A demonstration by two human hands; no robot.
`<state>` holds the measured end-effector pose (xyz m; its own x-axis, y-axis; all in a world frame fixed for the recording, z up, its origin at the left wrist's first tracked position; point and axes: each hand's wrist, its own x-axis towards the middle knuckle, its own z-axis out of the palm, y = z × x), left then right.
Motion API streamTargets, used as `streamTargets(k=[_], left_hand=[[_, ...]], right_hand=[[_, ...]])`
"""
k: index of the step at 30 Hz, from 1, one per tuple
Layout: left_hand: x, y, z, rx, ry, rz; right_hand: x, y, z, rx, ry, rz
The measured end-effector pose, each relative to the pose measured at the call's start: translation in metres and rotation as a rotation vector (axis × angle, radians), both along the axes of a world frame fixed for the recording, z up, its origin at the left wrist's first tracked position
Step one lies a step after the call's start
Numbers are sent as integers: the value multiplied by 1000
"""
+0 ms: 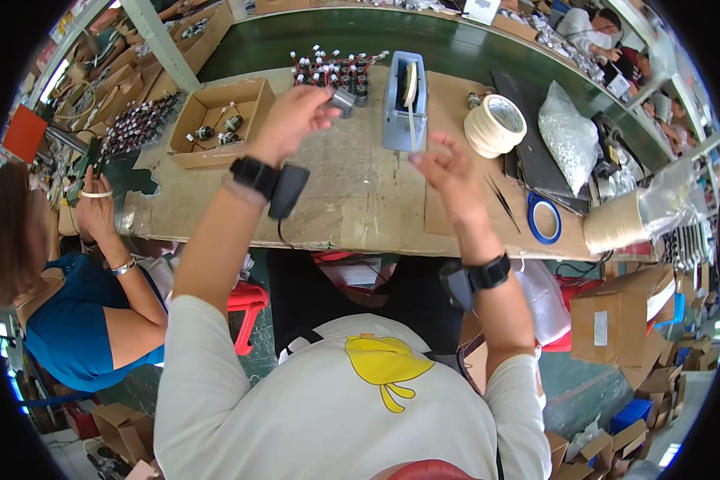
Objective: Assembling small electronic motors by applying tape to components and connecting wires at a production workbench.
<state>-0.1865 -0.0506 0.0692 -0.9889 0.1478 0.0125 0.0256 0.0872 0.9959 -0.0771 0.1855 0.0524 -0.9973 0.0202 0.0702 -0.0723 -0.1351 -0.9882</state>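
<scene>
My left hand (292,120) is closed on a small grey cylindrical motor (342,101), held out at the fingertips above the table. Just beyond it several small motors with red and black leads and white plugs (332,68) stand in a cluster. My right hand (454,180) hovers over the table with its thumb and fingers slightly apart, and no held thing shows in it. In front of those fingers stands a blue-grey tape dispenser (395,120). From its roll a pale strip of tape (412,128) hangs toward the near end, close to my right thumb.
An open cardboard box (190,156) holds several motors at the left. On the right are cream tape rolls (488,132), a bag of white parts (566,136), tweezers (502,202) and a blue tape roll (534,228). A co-worker in a blue top (88,320) sits close on my left.
</scene>
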Motion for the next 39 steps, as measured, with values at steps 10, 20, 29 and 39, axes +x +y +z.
streamTargets(k=[10,20,29,39], left_hand=[[131,46,-28,775,-292,-305],[151,62,-54,569,-267,-302],[165,59,-56,510,-301,-344],[168,58,-57,537,-311,-332]], right_hand=[[25,-3,109,264,339,-6],[96,-16,6,197,59,52],[112,-15,-10,243,28,49],[112,-16,-19,267,17,56]])
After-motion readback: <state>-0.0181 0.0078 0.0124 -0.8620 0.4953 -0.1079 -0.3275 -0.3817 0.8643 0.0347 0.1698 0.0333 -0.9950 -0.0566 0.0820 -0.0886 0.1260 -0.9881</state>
